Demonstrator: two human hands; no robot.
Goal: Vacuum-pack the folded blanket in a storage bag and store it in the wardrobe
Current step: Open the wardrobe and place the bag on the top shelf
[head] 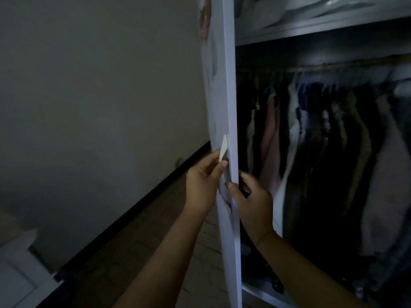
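1. Wall of plain grey plaster (89,85) is filling the left side, with a blurred white furniture corner (20,263) sitting low beneath it.
2. The left hand (203,185) is pinching the lower end of a white leaf-shaped door handle (223,148) between thumb and curled fingers.
3. A tall white wardrobe door (230,85) is standing edge-on to the camera, partly open.
4. The right hand (252,202) is gripping that door's edge, with the thumb lying on the front and the fingers curling round behind.
5. Dark and pale hanging clothes (311,130) are crowding a wooden rail (333,65) inside.
6. A pale, crinkled, glossy plastic bundle (322,7) is lying on the white top shelf (311,32). It is probably the packed storage bag, though the blanket itself is not showing.
7. Judging by this, packing and shelving are looking finished, and only shutting the door is remaining. Whether the door is swinging shut or open cannot be told.
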